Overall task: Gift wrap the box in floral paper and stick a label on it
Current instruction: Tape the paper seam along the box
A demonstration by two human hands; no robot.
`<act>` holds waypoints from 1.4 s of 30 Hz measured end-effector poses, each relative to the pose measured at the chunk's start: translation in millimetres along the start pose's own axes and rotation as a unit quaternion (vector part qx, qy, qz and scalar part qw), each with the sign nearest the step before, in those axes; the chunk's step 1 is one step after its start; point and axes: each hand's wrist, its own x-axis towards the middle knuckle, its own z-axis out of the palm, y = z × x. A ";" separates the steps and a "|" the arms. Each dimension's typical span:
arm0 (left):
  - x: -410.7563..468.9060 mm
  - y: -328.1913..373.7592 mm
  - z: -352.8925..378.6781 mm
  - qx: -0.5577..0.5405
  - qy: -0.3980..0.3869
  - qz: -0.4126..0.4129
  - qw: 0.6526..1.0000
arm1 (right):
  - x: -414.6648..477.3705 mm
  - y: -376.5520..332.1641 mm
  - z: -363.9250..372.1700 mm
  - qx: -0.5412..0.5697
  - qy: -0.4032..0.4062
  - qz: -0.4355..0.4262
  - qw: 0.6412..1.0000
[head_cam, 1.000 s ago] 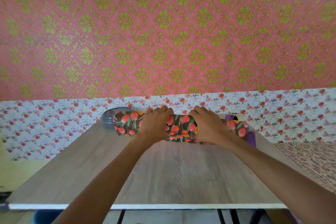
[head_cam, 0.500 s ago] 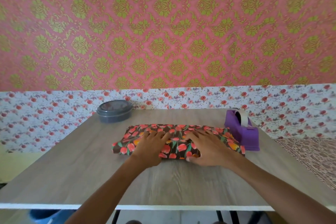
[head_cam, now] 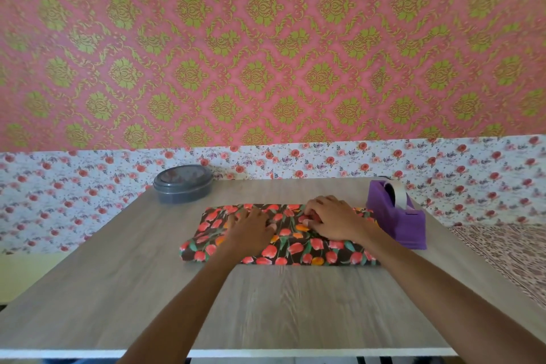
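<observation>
Box lies flat, mid-desk, long side running left-right. It's fully covered in dark floral paper with a red and orange tulip print, so no bare box shows.

Both hands are on top of it, close together but not touching.
- Left hand: palm down, fingers straight and pointing away from the person. It presses flat on the left-centre of the top face.
- Right hand: on the right half of the top face. Its fingers are bent, with the tips down on the paper near the centre. Can't tell if they pinch a fold or just press.

The left end of the box sticks out clear of the left hand. The near long edge is visible between the forearms.

The desk has a grey wood-grain top.
- A purple tape dispenser sits just beside the box's right end, tape roll mounted.
- A grey oval lidded container sits at the far left, apart from the box.

Behind the desk there's pink wallpaper with a green damask pattern, and a white rose-print strip below it.
</observation>
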 end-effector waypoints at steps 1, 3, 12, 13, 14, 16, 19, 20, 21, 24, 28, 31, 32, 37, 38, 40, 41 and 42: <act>1.6 2.2 0.8 -0.003 -0.003 -0.008 1.000 | 3.0 3.7 0.0 0.021 -0.009 0.006 1.000; 6.6 2.7 3.3 0.007 -0.010 -0.011 1.000 | 6.2 9.8 -2.2 0.033 -0.016 0.009 0.999; 25.7 -6.3 -4.3 0.096 0.029 -0.049 0.994 | -11.1 6.2 -15.9 0.217 -0.053 0.047 0.974; 26.9 -5.7 -3.9 0.069 0.044 -0.085 0.993 | -18.5 0.3 -16.2 0.237 -0.049 0.041 0.969; 26.8 -4.0 -4.0 0.037 0.058 -0.129 0.989 | -26.9 -6.8 -14.8 0.256 -0.041 0.035 0.965; 27.6 -4.1 -6.6 -0.019 0.079 -0.206 0.975 | -39.6 -20.7 -8.1 0.291 -0.010 0.026 0.956; 35.8 -13.3 -8.2 -0.091 0.062 -0.227 0.968 | -53.6 -40.2 5.8 0.413 -0.006 0.014 0.911; 39.2 -17.1 -8.4 -0.110 0.054 -0.219 0.968 | -57.0 -46.0 9.8 0.464 -0.024 0.013 0.885; 43.1 -20.6 -8.6 -0.126 0.051 -0.207 0.969 | -58.9 -50.6 12.1 0.496 -0.041 0.006 0.867; 46.3 -21.4 -10.6 -0.216 0.034 -0.149 0.965 | -52.3 -47.7 22.1 0.414 0.008 -0.021 0.910; 47.1 -13.3 -2.5 -0.262 -0.004 -0.055 0.963 | -37.5 -15.8 26.3 0.089 0.153 -0.031 0.984; 48.1 -11.6 2.5 -0.245 -0.009 -0.017 0.969 | -34.6 5.0 27.0 -0.023 0.196 -0.117 0.973; 47.9 -10.7 1.3 -0.242 -0.019 -0.008 0.970 | -35.3 8.9 27.4 -0.041 0.191 -0.142 0.971; 51.4 4.9 4.1 -0.189 -0.020 0.003 0.982 | -49.7 2.9 34.4 -0.071 0.156 -0.178 0.969; 49.5 9.7 3.7 -0.135 0.004 -0.016 0.991 | -52.3 -0.3 34.9 -0.056 0.160 -0.162 0.972; 40.6 19.3 0.8 -0.005 0.064 -0.041 0.997 | -55.3 -4.5 37.5 -0.044 0.176 -0.130 0.975; 34.2 22.1 -1.0 0.030 0.085 -0.039 0.995 | -56.9 -6.3 38.7 -0.051 0.189 -0.117 0.974; 26.4 25.0 -5.5 0.038 0.088 -0.026 0.995 | -57.7 -8.2 40.7 -0.064 0.203 -0.104 0.972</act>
